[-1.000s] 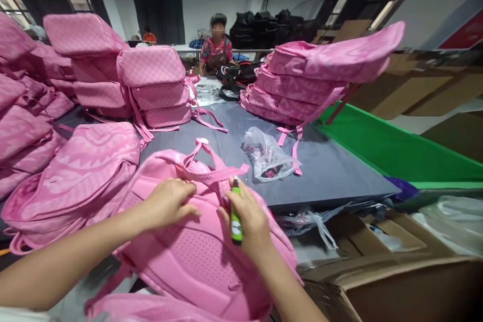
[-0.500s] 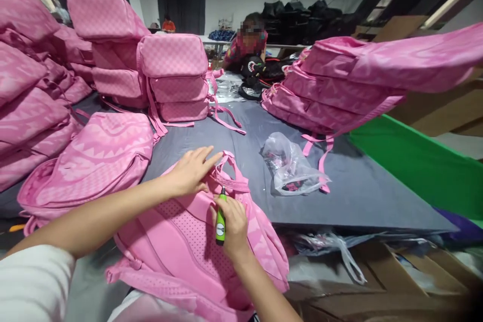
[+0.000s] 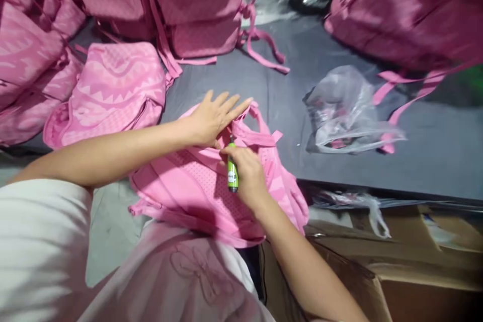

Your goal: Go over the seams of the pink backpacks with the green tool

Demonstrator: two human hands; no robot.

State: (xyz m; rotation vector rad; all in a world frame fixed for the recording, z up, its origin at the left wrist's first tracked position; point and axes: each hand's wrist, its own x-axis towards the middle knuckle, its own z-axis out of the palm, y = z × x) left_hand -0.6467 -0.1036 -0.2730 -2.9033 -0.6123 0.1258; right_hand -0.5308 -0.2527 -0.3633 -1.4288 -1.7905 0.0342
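Observation:
A pink backpack [image 3: 196, 171] lies back panel up at the table's front edge, its dotted padding and straps showing. My left hand [image 3: 213, 118] lies over the backpack's top beside the loop handle [image 3: 256, 133], fingers stretched and spread. What its thumb touches is partly hidden. My right hand [image 3: 247, 173] is closed around a short green tool with black ends [image 3: 232, 173], pen-like, its kind unclear. The tool's thin dark tip points up at the backpack's top edge, close below my left hand.
Another pink backpack [image 3: 116, 90] lies on the dark table [image 3: 271, 95] to the left. Stacked pink backpacks [image 3: 199, 10] stand behind, more [image 3: 411, 20] at the right. A clear plastic bag [image 3: 343, 110] lies right of my hands. Cardboard boxes [image 3: 415, 287] are below the table.
The view has tilted down, so the table and backpacks sit differently in it and my lap shows. Both hands keep nearly the same pose on the backpack, the green tool still held.

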